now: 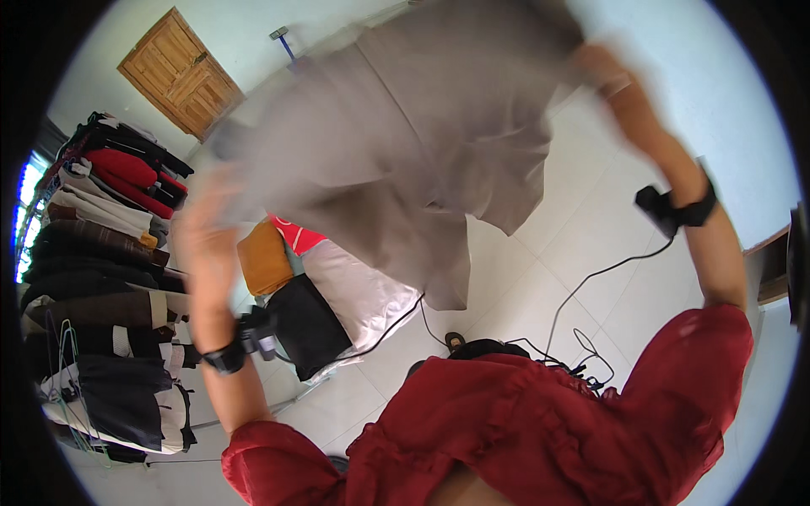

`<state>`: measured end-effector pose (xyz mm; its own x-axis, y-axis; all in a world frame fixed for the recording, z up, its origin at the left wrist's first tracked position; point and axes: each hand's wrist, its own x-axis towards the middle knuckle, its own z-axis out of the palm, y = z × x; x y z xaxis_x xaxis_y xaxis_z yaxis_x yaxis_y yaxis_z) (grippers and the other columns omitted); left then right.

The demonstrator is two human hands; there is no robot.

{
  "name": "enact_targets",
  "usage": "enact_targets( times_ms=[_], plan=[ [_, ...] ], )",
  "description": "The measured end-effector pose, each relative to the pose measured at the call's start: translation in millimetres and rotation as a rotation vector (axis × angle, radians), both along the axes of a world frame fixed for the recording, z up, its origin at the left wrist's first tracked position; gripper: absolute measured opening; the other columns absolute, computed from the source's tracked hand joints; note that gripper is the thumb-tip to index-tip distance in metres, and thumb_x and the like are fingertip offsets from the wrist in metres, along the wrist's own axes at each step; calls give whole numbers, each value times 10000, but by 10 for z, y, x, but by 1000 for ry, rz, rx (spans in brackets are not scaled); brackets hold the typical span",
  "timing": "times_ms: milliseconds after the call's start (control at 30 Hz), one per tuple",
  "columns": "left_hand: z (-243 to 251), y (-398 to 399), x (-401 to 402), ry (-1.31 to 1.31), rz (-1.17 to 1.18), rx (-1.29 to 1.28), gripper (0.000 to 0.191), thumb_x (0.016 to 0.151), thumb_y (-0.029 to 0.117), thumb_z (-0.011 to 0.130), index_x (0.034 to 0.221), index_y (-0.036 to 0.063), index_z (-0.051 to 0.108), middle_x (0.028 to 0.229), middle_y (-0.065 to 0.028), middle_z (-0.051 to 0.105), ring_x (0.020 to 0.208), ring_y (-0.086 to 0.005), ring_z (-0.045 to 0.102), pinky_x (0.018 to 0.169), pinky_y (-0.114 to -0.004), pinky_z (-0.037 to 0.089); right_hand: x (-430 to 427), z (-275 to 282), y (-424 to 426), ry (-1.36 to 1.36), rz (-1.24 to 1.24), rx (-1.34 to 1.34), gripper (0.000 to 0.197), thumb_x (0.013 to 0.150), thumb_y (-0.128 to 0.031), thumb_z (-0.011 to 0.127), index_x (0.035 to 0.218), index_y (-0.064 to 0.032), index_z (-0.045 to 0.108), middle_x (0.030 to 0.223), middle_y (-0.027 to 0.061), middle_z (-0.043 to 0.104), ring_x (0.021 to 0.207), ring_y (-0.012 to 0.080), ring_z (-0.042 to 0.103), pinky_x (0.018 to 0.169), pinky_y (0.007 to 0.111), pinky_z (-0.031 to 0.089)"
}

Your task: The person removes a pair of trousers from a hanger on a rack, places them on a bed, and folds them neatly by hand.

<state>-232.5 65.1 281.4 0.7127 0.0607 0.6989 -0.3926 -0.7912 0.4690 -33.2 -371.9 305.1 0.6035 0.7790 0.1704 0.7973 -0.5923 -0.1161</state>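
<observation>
A grey-brown garment (405, 126) is spread in the air before me, blurred by motion, its lower edge hanging in loose folds. At its left side my left hand (212, 190) grips the cloth, the fingers smeared by movement. My right hand (601, 66) holds the upper right part, also blurred. Each forearm wears a black strap with a small device and a cable. Below the garment lie a folded black cloth (307, 326), a folded mustard cloth (264, 258) and a shiny pale pink cushion or cloth (357, 291), beside a red piece with white marks (294, 235).
Many clothes (95, 272) hang on a rack at the left, with several wire hangers (69, 360) near its front. A wooden door (180, 73) stands at the upper left, a blue-posted scale (283, 41) by the wall. Black cables (585, 373) trail over the tiled floor.
</observation>
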Motion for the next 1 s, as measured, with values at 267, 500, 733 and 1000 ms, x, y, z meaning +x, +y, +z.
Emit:
enact_targets(
  times_ms=[267,500,733,1000],
  plan=[
    [-83,70,122,394,-73,-24,273,862,269,669,882,7,597,636,-10,429,611,-80,369,565,-245,345,-314,537,-228,-15,-173,313,86,836,-21,546,912,3,580,807,97,592,770,168,574,725,328,495],
    [383,169,-150,87,47,135,306,908,323,602,963,22,597,701,-22,511,670,-88,422,646,-233,402,-678,1269,-249,-162,-172,277,114,812,-90,634,875,-14,577,739,29,567,711,128,511,662,293,440],
    [628,201,-547,114,251,123,312,925,314,576,1073,42,613,747,-44,578,706,-99,482,692,-236,433,-819,1417,-271,-89,-8,311,204,827,-135,643,962,0,570,893,58,594,852,155,521,770,307,435],
    [745,230,-722,-1,387,288,309,923,333,561,950,25,576,689,-68,500,645,-135,432,635,-270,400,-581,1324,-125,-23,15,346,308,830,-112,641,1086,26,540,1006,88,591,940,181,530,852,315,437]
  ],
)
